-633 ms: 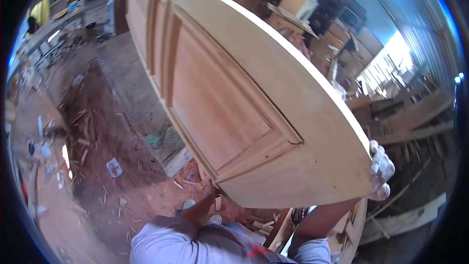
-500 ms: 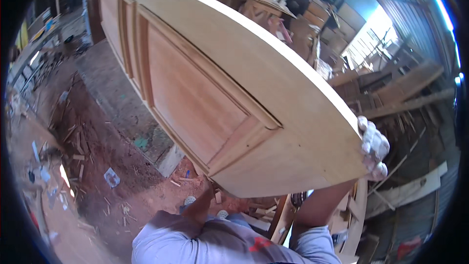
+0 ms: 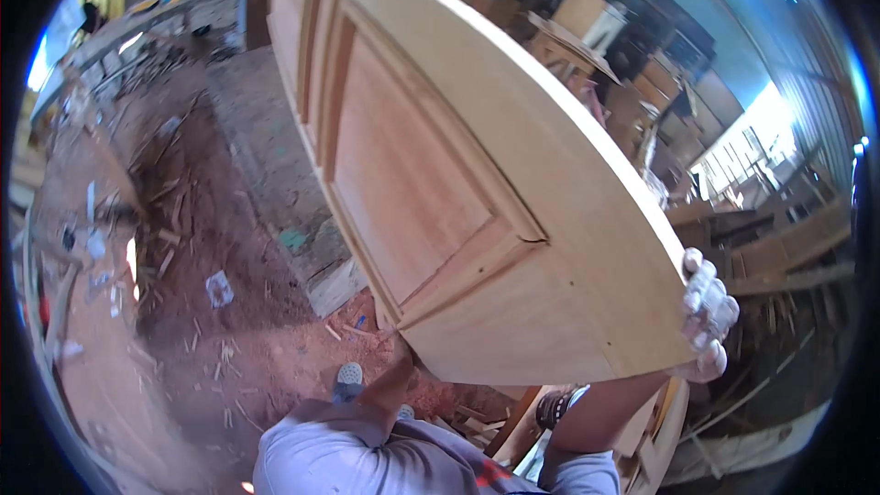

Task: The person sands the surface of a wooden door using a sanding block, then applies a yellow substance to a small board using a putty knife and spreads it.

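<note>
A large pale wooden panelled door [image 3: 513,174] fills the middle of the view, tilted, stretching from close in front of me to the far upper left. Raised mouldings frame its reddish inset panels [image 3: 403,165]. My right hand [image 3: 708,316], dusted whitish, is closed round the near right edge of the door, fingers curled over the rim. My left forearm [image 3: 390,387] reaches up to the door's lower left edge. There the left hand passes behind the wood, so its fingers are hidden.
Wood offcuts and sawdust litter the reddish floor [image 3: 183,312] at left. A long bench [image 3: 137,27] stands far left. Boards [image 3: 797,243] are stacked at right, below a corrugated metal wall [image 3: 807,73]. Boxes and wooden pieces [image 3: 587,18] crowd the back. My shoe [image 3: 349,374] shows below.
The far end of the door and the background have shifted right in view, and the door looks steeper. My right hand keeps its hold on the edge.
</note>
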Available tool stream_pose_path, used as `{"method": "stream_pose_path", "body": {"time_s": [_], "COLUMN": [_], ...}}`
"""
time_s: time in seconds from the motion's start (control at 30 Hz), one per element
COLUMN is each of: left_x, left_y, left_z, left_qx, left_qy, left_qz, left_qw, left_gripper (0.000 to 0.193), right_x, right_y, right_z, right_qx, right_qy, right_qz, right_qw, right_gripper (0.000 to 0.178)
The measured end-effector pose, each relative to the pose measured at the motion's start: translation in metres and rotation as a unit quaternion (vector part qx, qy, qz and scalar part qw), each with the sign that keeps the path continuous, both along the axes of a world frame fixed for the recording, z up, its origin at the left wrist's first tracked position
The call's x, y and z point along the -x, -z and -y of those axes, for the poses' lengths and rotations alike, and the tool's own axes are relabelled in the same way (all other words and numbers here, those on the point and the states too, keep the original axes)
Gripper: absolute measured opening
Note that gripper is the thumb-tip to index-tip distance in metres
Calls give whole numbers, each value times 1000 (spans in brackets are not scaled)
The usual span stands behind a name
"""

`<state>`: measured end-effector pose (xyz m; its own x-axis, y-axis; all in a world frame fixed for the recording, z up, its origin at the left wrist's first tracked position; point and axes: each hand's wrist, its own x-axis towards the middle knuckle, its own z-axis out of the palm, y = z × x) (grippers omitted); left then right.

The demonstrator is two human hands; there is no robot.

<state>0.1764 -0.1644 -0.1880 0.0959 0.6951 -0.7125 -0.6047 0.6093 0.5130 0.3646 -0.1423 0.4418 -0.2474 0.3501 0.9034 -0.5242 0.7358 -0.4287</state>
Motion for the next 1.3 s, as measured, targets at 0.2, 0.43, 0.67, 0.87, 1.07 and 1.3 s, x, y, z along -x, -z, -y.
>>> {"method": "stream_pose_path", "body": {"time_s": [0.2,0.43,0.67,0.87,1.07,1.3], "left_x": [-21,-24,-2,6,-18,-39], "left_y": [-5,-6,-13,-19,-22,-15], "left_z": [1,13,51,86,123,177], "left_qx": [-19,-38,-43,-40,-40,-21], "left_qy": [-39,-99,-155,-171,-143,-99], "left_qz": [-14,-51,-93,-107,-84,-52], "left_qw": [999,993,983,979,985,994], "left_gripper": [99,98,98,98,97,97], "right_x": [2,12,49,58,29,33], "right_y": [1,-8,-37,-33,-38,-33], "right_z": [1,15,18,55,89,122], "right_qx": [8,-3,-180,-138,-188,-182], "right_qy": [24,82,-86,-48,-93,-61], "right_qz": [8,49,102,144,162,122], "right_qw": [1000,995,975,979,964,974], "right_gripper": [7,3,39,44,42,39]}}
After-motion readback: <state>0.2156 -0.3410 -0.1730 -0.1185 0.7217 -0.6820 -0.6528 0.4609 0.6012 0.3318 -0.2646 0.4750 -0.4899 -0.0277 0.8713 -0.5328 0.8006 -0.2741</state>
